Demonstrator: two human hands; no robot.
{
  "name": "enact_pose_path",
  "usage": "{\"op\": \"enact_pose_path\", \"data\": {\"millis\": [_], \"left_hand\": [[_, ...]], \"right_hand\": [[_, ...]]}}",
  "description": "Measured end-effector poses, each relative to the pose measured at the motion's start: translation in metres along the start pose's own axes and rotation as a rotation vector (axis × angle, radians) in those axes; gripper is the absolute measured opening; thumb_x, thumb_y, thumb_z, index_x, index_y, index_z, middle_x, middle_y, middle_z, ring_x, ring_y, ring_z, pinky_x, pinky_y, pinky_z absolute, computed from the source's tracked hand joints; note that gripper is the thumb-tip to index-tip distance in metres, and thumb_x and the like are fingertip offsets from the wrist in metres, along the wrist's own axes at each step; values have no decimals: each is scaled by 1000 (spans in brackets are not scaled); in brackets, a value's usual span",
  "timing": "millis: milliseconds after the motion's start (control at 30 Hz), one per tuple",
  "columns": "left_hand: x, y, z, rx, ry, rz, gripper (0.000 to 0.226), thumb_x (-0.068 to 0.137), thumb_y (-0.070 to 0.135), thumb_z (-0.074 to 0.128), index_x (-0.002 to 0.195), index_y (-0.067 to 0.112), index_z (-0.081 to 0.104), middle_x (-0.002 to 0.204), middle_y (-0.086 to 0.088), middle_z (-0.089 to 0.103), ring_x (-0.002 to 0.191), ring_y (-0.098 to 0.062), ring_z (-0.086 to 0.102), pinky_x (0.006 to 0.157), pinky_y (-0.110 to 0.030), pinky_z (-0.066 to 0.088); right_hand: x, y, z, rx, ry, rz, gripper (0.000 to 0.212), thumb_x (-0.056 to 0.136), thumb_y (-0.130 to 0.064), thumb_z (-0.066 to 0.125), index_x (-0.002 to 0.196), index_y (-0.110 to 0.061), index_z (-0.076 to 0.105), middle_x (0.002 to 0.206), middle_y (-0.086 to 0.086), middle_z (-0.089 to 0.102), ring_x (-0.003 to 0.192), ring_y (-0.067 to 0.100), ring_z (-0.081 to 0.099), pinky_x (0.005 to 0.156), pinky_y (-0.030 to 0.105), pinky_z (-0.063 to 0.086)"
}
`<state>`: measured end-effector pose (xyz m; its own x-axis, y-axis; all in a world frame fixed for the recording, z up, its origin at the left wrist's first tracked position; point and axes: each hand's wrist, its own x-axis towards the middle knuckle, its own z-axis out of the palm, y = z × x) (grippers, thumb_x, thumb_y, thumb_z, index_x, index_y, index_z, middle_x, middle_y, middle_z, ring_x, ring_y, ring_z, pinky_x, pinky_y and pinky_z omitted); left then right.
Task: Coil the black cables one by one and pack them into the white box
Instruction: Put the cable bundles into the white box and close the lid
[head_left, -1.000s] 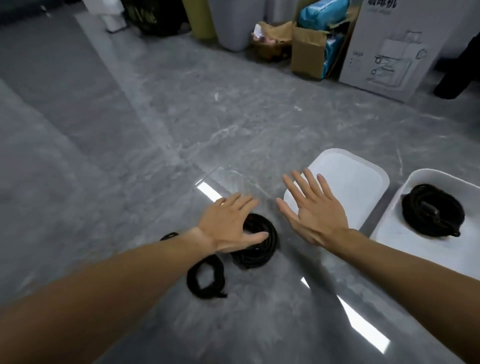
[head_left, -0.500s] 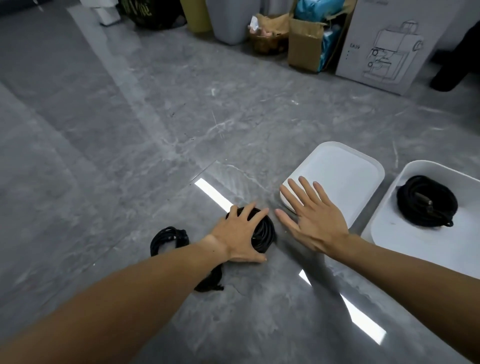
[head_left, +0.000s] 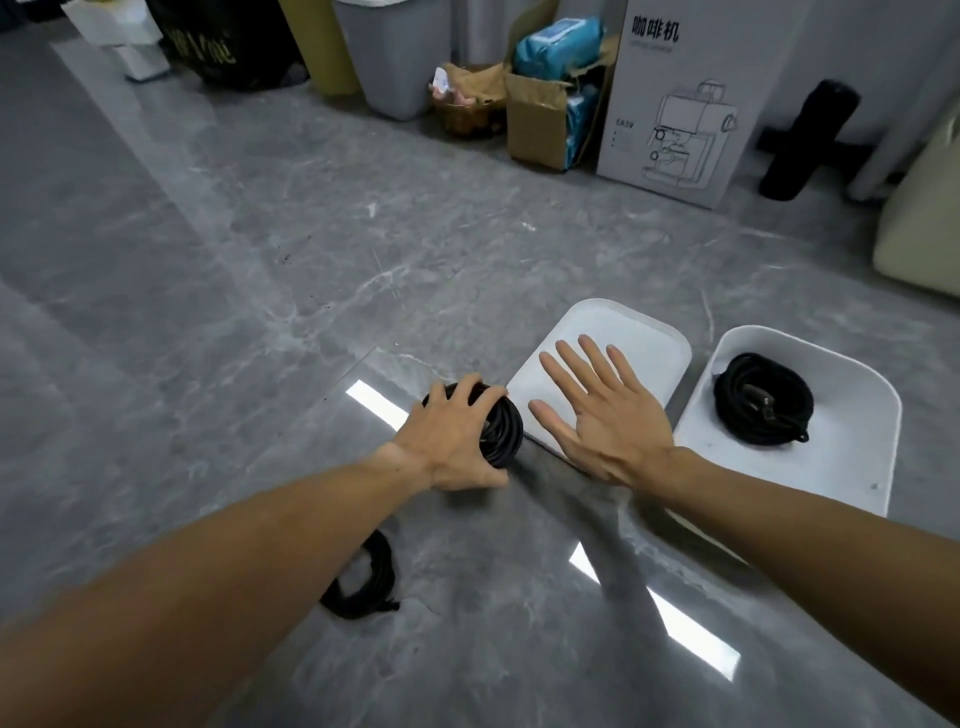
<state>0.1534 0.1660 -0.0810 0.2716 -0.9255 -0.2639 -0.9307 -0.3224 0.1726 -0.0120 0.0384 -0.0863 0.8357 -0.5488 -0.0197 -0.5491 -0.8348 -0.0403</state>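
Coiled cable (head_left: 501, 428) looks light and springy; we should grip across all its loops. Our left hand (head_left: 452, 441) curls around it, while our right hand (head_left: 605, 415), at three o'clock, is spread flat.

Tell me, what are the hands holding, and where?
The left hand grips a coiled black cable from above, fingers curled over its rim. The right hand holds nothing.

left hand (head_left: 451, 441) now curls around coiled black cable (head_left: 501, 432), apparently gripping | right hand (head_left: 602, 415) shifts over white lid (head_left: 644, 338)
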Motion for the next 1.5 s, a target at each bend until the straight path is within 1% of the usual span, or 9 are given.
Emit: {"op": "enact_pose_path", "data": {"millis": [200, 400, 467, 600, 867, 1000, 1100, 1367, 1500], "left_hand": [[41, 42, -28, -36, 61, 47, 99, 65, 59, 71, 149, 36, 23, 147, 5, 31, 124, -33, 36, 99, -48, 45], [72, 103, -41, -36, 106, 156, 100, 65, 57, 71, 150, 36, 22, 151, 5, 27, 124, -35, 35, 93, -46, 47], [79, 123, -42, -45, 107, 197, 98, 64, 58, 70, 148, 36, 24, 149, 4, 29, 124, -35, 34, 95, -47, 47], [86, 161, -41, -34, 104, 270, 96, 64, 58, 70, 147, 36, 27, 146, 5, 32, 118, -33, 35, 92, -45, 44], [91, 225, -20, 24, 79, 386, 98, 64, 62, 67, 147, 34, 24, 146, 1, 30, 115, -34, 36, 92, -47, 44], [89, 244, -7, 35, 44, 447, 96, 64, 63, 67, 145, 35, 24, 146, 1, 29, 119, -35, 36, 92, -46, 44], [86, 249, 4, 44, 24, 474, 92, 64, 68, 66, 141, 34, 26, 147, 0, 29, 120, -35, 37, 92, -46, 44], [79, 242, 17, 53, -78, 448, 102, 68, 70, 64, 151, 29, 21, 144, -4, 30, 117, -35, 38, 95, -45, 46], [77, 240, 21, 120, -72, 445, 98, 71, 66, 65, 149, 28, 20, 140, -4, 30, 118, -35, 37, 95, -43, 43]], "right_hand": [[-12, 45, -24, 27, 49, 163, 92, 82, -68, -13, 161, -25, 6, 169, -3, 5, 156, 20, -6, 123, 37, -11], [-50, 99, -38, -24, 25, 308, 99, 80, -72, -22, 161, -23, 6, 169, 1, 4, 156, 22, -6, 125, 41, -7], [-65, 114, -41, -8, 45, 344, 101, 82, -74, -22, 160, -20, 13, 168, 2, 13, 155, 24, 1, 126, 41, -2], [-91, 137, -41, -1, 72, 423, 86, 91, -65, 0, 157, -18, 27, 163, 4, 27, 153, 29, 14, 120, 37, -3], [-127, 163, -40, -2, 1, 575, 99, 74, -69, -21, 160, -24, -4, 169, -3, -3, 155, 18, -12, 120, 35, -16], [-136, 170, -37, 7, -12, 591, 106, 70, -77, -27, 160, -25, -5, 169, -4, -5, 154, 17, -15, 121, 36, -16], [-139, 172, -33, 14, -1, 599, 98, 77, -73, -18, 161, -25, -3, 169, -3, -3, 154, 17, -14, 122, 37, -15], [-135, 166, -28, 35, 0, 593, 98, 78, -73, -18, 161, -25, 1, 169, -3, -3, 154, 17, -14, 123, 38, -14], [-131, 164, -27, 43, 1, 577, 110, 70, -79, -30, 161, -25, 1, 169, -2, -4, 154, 16, -15, 123, 38, -14]]}}
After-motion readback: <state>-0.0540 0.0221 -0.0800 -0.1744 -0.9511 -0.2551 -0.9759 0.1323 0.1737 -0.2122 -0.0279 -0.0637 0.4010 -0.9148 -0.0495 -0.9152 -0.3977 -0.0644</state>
